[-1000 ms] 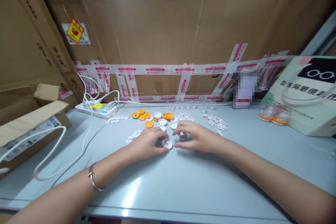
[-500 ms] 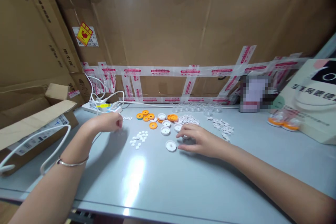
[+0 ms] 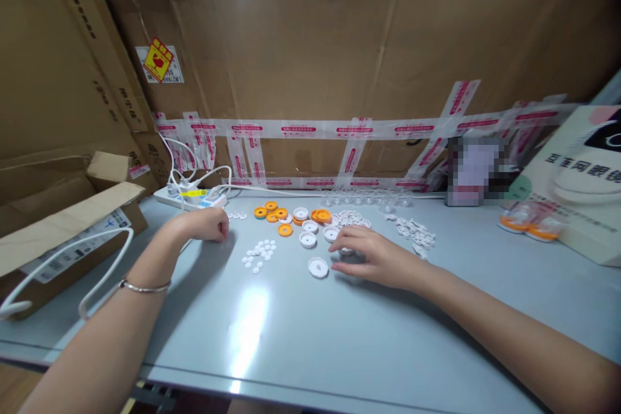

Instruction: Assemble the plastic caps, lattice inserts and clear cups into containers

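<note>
My left hand (image 3: 209,225) is curled closed, low over the grey table by the power strip; whatever its fingers hold, if anything, is hidden. My right hand (image 3: 366,255) hovers with thumb and fingers apart, just right of a scalloped white disc (image 3: 318,268). Another white round piece lies partly hidden beneath those fingers. White round caps (image 3: 307,240) with raised rims sit left of the right hand. Orange rings (image 3: 285,230) lie grouped behind them. Between the hands, small white discs (image 3: 259,252) are scattered flat.
Behind are clear plastic domes (image 3: 361,197), a heap of small white parts (image 3: 352,219) and white slender pieces (image 3: 412,233). The power strip (image 3: 194,197) and an open carton (image 3: 72,233) stand left. A paper bag (image 3: 582,187) and orange-based pieces (image 3: 528,228) are right. A large cardboard box (image 3: 301,45) walls the back.
The whole view has shifted slightly. Both hands keep nearly the same pose and place over the table, and the pieces lie as before.
</note>
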Motion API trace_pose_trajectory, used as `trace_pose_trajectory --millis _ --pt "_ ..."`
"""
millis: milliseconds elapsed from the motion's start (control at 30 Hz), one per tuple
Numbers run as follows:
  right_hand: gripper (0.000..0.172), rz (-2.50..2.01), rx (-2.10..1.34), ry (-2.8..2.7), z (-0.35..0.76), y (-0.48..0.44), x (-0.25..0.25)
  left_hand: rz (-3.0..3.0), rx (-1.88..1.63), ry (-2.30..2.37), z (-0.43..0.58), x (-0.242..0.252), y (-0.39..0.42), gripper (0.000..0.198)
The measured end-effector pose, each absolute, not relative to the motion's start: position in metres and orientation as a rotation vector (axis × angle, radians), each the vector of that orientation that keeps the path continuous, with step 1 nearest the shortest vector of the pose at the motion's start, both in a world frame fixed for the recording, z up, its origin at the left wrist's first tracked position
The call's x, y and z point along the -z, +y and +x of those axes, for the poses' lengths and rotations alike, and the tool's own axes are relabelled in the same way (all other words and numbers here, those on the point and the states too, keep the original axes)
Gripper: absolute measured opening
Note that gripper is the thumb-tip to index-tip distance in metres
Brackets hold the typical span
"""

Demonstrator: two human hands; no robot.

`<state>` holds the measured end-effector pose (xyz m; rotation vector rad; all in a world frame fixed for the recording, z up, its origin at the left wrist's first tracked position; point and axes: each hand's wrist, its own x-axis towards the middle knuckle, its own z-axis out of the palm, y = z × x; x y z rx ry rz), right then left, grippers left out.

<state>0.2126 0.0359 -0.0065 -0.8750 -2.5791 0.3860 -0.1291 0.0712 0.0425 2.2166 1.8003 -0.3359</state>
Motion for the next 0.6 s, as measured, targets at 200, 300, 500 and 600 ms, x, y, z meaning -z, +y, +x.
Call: trace_pose_trajectory --millis 200,300,500,600 --pt "0.025 -0.88 -0.383 -2.583 0.2132 0.0347 0.0069 2.199 0.376 1.792 -0.1307 -0.0417 0.0736 0.02" --pt "0.024 -0.873 -0.369 -2.585 0.2136 0.0346 0.0072 2.184 0.394 1.792 -0.1314 -0.0395 0.0752 0.019" --pt "0.023 -0.833 -0.347 -2.579 0.2121 0.0337 0.0074 2.171 0.363 1.805 -0.1332 -0.0368 0.0763 0.018" --pt "0.024 -0.85 -0.376 -2.556 0.208 0.0296 0.0092 2.206 0.28 1.839 -0.1306 -0.0384 0.0754 0.018"
